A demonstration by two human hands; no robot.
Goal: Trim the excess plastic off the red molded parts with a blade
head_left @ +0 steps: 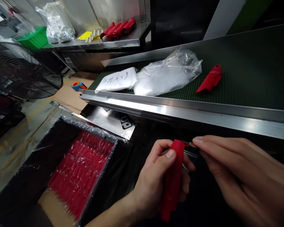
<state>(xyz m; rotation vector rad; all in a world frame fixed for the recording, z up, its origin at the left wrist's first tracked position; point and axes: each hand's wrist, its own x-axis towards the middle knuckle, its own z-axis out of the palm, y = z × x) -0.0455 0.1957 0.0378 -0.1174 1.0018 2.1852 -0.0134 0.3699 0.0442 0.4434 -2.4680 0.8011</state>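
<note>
The left hand (156,176) was closed around a red plastic sleeve (172,179), thumb pressed on its upper end, holding it upright just below the steel edge of the conveyor (180,110). The right hand (239,170) was pinched shut, fingertips meeting on a thin metal piece (191,149) at the sleeve's top (too small and blurred to tell what it was). The grip there looked slight; I judged the metal piece could slip from the fingertips or go in crooked if the sleeve tilted, and it might fall into the dark space below.

To the left stood a black bin (38,170) lined with clear film, holding rows of the same red sleeves (80,170) packed close together. On the green belt (251,69) lay one loose red sleeve (209,78), well apart from two plastic bags (165,74) with white contents. A far shelf (123,41) carried several more red pieces (118,29) and a bag of small parts (58,25).
</note>
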